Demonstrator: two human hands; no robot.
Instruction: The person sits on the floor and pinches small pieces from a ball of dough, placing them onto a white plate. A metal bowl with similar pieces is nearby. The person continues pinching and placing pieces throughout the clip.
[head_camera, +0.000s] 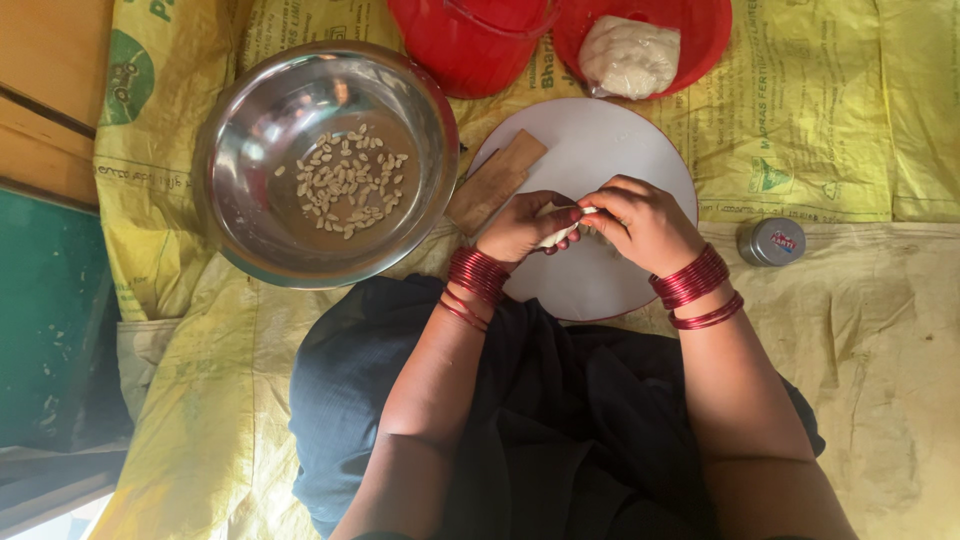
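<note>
Down at the centre, both hands meet over a round white board (610, 150) that lies on yellow sacking (830, 130) spread over the floor. The left hand (525, 225) and the right hand (645, 222) are each curled closed around a small pale piece of dough (562, 233), pinching it between the fingertips just above the board's near half. Red bangles (690, 278) ring both wrists.

To the left of the board, and just beside it, sits a wide steel bowl (240, 130). Its bottom holds a scatter of small pale shaped pieces (348, 180), lying loose in a single layer, with most of the bowl's floor still bare metal around them.

A thin brown wooden strip (495, 180) lies tilted across the board's left edge, between the bowl and the left hand.

At the top edge stand two red plastic vessels, touching or nearly so. The left red container (470, 45) shows only its outside wall; what it holds cannot be told. The red basin (700, 30) to its right holds a white lump of dough (628, 55).

Well to the right of the board, a small round metal tin (771, 241) with its lid on rests on the sacking.
</note>
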